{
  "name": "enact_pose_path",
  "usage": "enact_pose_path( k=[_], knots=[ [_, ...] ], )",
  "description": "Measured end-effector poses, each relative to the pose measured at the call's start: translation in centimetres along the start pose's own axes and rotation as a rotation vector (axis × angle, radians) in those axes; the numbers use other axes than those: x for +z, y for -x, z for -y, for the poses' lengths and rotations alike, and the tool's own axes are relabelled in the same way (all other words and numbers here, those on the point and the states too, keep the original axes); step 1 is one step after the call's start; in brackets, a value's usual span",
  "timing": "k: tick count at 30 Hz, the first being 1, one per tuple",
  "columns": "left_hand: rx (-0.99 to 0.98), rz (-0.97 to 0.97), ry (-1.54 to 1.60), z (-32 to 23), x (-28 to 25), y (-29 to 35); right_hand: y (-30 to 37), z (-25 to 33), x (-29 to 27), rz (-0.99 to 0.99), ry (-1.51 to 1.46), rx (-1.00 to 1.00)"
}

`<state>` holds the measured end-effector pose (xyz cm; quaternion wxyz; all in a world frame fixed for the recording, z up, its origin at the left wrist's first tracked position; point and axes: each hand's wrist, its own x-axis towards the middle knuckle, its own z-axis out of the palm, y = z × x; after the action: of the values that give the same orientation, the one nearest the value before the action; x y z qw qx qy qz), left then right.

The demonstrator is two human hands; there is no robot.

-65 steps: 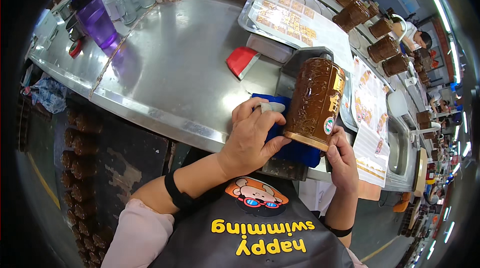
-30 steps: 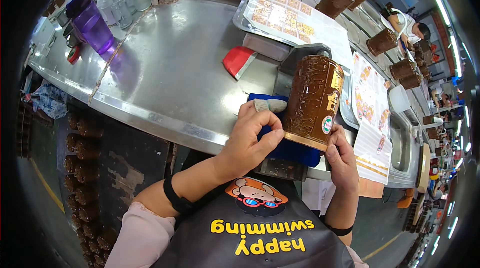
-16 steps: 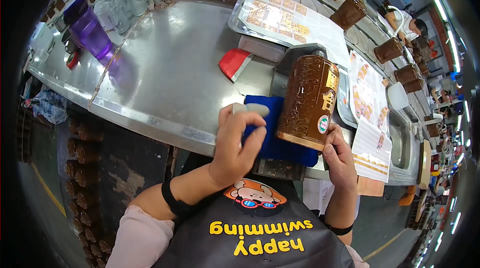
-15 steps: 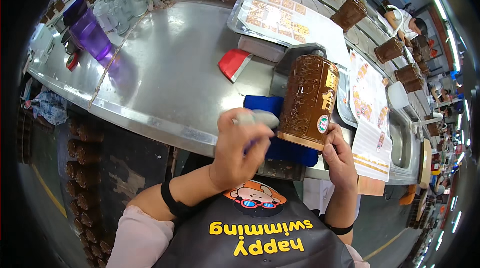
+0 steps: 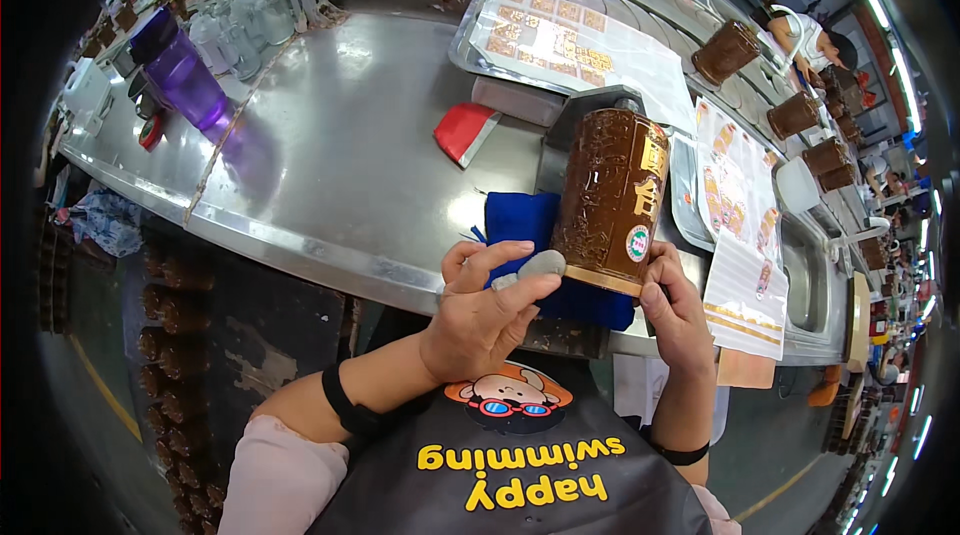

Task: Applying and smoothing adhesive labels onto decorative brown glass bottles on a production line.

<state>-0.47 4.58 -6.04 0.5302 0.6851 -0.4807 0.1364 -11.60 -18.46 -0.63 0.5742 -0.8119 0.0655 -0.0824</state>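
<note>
A brown glazed bottle (image 5: 598,197) with raised texture, gold characters and a small round green-and-white sticker lies tilted on a dark metal stand. Its neck points away from me and its gold-rimmed base faces me. My left hand (image 5: 488,310) pinches a grey rounded pad (image 5: 540,265) beside the lower left edge of the bottle; the pad's exact material I cannot tell. My right hand (image 5: 680,310) grips the base rim at its right side, thumb toward me, some fingers hidden behind the bottle. Under the bottle lies a blue cloth (image 5: 520,220).
Left of the stand is a red scraper (image 5: 465,133). Sticker sheets (image 5: 560,30) cover a metal tray behind; more sheets (image 5: 745,275) lie at right, before a sink (image 5: 806,280). A purple water bottle (image 5: 190,80) stands far left. Brown bottles (image 5: 725,53) ride the conveyor behind.
My left hand has shifted slightly, its upper fingers lifting and spreading while the pad stays pinched. The brown bottle has turned a little, showing more gold characters. Bottles on the conveyor have moved right.
</note>
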Motion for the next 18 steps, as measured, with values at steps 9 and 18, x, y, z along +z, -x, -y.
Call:
enact_pose_path(
  k=[9,18],
  knots=[
    [0.287,0.016,-0.198,0.5,-0.4,-1.2,-0.1,-0.4,-0.3,0.001,-0.044,-0.017],
    [0.618,0.091,-0.287,0.2,0.6,-5.0,-0.2,-0.4,-2.4,0.144,-0.088,-0.102]
  ],
)
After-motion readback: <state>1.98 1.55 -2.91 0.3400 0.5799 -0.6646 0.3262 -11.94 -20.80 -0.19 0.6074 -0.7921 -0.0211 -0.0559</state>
